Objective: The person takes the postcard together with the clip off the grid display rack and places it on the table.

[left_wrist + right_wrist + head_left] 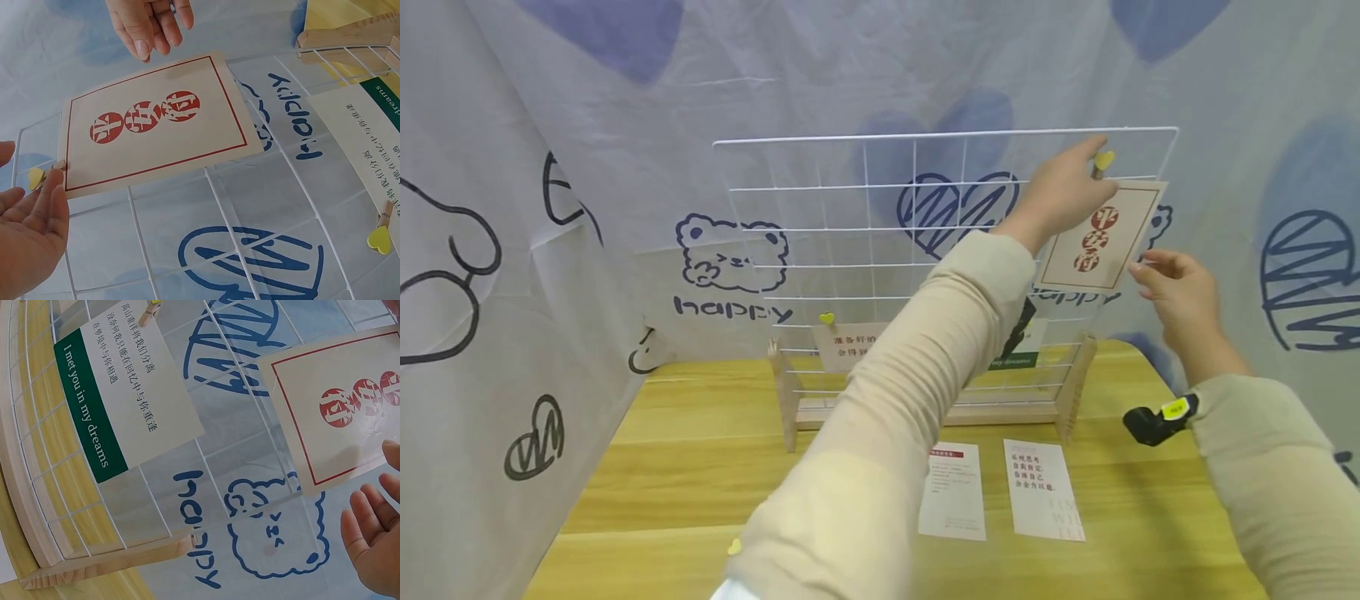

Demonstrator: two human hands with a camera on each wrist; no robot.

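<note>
Fingers (55, 206) parted and gripping nothing, the left hand (1063, 193) lies at the yellow-heart wooden clip (1103, 161), the right hand (1183, 298), likewise empty, beside the cream, red-bordered paper card (1105, 237) near the upper right corner of the white wire grid (925, 135), where the clip should, I'd judge, bite both.

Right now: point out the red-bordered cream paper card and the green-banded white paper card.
Red-bordered cream paper card (150, 127): left wrist view, centre face.
Green-banded white paper card (130, 394): right wrist view, white face.
</note>
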